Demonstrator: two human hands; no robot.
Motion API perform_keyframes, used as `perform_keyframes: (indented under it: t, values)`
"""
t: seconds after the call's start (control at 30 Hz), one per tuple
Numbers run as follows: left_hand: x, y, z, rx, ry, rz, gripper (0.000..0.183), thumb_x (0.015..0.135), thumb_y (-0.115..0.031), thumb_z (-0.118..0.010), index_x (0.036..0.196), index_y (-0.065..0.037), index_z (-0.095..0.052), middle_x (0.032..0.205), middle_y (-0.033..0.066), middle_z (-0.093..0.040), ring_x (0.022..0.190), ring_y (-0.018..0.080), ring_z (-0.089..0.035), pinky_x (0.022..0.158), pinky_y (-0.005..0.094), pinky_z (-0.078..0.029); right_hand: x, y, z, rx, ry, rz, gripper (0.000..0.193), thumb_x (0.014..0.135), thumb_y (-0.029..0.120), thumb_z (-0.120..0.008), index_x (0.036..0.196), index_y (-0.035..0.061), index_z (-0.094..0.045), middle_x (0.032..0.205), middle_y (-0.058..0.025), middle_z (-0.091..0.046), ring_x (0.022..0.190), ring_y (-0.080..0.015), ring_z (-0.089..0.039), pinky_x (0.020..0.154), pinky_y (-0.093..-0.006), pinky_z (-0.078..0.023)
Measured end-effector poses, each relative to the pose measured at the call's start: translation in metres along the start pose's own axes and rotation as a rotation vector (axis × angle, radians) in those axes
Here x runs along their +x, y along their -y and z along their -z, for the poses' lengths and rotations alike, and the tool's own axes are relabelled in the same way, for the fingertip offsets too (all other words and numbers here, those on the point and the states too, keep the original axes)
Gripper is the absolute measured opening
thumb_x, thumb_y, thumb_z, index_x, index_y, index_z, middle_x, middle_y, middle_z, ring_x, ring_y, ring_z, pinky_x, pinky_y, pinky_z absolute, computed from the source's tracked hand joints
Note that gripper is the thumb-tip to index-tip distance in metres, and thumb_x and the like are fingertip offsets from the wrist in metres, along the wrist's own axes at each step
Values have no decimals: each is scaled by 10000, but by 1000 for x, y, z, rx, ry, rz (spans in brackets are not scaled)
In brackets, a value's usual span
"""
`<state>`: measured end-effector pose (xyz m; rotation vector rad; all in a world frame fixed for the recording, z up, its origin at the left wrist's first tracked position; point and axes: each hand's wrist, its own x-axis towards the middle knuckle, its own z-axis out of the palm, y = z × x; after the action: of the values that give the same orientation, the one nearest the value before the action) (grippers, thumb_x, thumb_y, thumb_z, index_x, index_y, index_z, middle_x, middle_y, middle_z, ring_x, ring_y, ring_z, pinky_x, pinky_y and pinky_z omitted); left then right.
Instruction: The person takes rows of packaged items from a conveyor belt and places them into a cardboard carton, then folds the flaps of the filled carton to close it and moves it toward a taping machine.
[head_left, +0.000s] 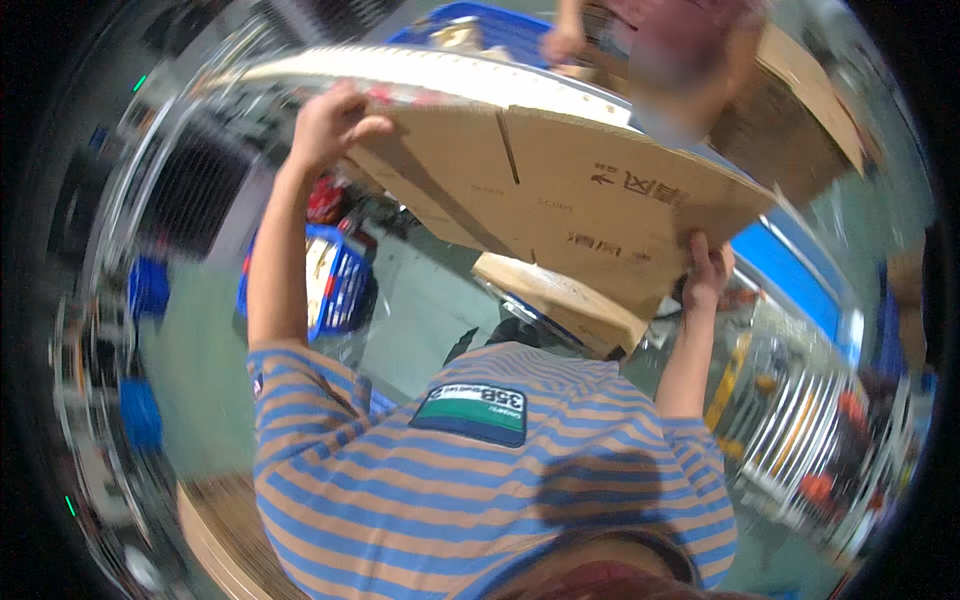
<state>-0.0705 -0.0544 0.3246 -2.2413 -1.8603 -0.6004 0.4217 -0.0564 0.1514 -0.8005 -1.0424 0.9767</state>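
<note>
A flattened brown cardboard box (450, 165) with a slot cut in its top edge and dark printing spans the space in front of me, tilted down to the right. My left hand (335, 125) is closed at its upper left corner, thumb stretched over the board. Lower down, my right hand (707, 272) grips the right-hand edge with bent fingers. Behind the board runs a long white table edge (420, 68). Below the board there is another brown cardboard piece (560, 290), partly hidden by it.
Across the table a person (690, 60) stands near an open cardboard box (790, 120) and a blue basket (500, 25). Another blue basket (345, 285) is at my left. A wire rack (800, 425) stands at the right, and stacked cardboard (225, 540) lies at lower left.
</note>
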Motion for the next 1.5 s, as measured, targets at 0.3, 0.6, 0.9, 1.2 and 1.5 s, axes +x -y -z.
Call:
perform_keyframes:
  t: [0.3, 0.6, 0.9, 1.2, 1.5]
  values:
    - [58, -48, -192, -138, -149, -570, 473, 731, -389, -700, 1102, -116, -593, 880, 60, -574, 869, 238, -543, 753, 364, -388, 22, -20, -52, -1447, -312, 581, 707, 763, 450, -701, 1307, 72, -454, 1344, -154, -426, 1281, -330, -353, 1024, -513, -284]
    - [11, -43, -205, -188, -204, -543, 585, 690, -300, -735, 1240, -213, -557, 1310, 71, -462, 1190, 260, -399, 1017, 504, -210, 43, -32, -79, -1871, -272, 256, 501, 881, 497, -509, 1203, 120, -580, 1279, -56, -545, 1254, -240, -431, 1003, -671, -199]
    - [4, -55, -202, -358, -350, -479, 610, 663, -287, -747, 1202, -114, -521, 1194, 96, -488, 1120, 280, -429, 982, 498, -264, 33, -5, -96, -1971, -215, -6, 563, 912, 511, -413, 1261, 90, -548, 1364, -94, -476, 1302, -256, -388, 1047, -658, -112]
    - [-16, -67, -190, -447, -414, -435, 339, 679, -313, -743, 880, -117, -552, 816, 33, -532, 827, 224, -500, 811, 406, -317, 37, 19, -76, -1838, 165, -306, 642, 868, 411, -447, 1425, 120, -319, 1499, -102, -259, 1400, -268, -190, 1049, -665, -51]
    - [31, -112, -154, -933, -434, -958, 400, 756, -287, -674, 486, -137, -421, 487, 22, -428, 520, 212, -455, 636, 385, -334, -23, 87, -111, -1794, 273, -163, 260, 867, 230, -561, 833, 0, -677, 702, -200, -635, 649, -339, -629, 615, -412, -473]
